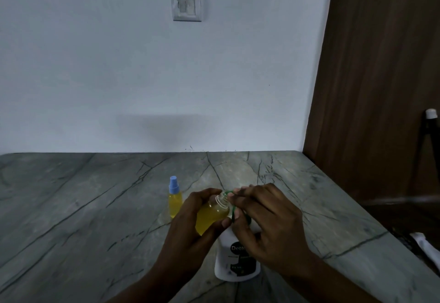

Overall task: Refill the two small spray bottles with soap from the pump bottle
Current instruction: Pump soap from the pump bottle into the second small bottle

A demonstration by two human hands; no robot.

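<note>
Both hands meet just below the centre of the frame. The left hand [192,217] is curled shut around a small clear spray bottle with yellow liquid [210,214], uncapped, tilted so its threaded neck points up and right. The right hand [266,221] has its fingers bent downward over the green pump head [234,210] of a white plastic pump bottle with a dark label [235,260], touching it; whether it presses is unclear. Both forearms come in from the bottom edge. Left of the hands, a second small yellow-filled spray bottle with a blue cap [175,198] stands upright on the grey veined stone counter [83,207].
</note>
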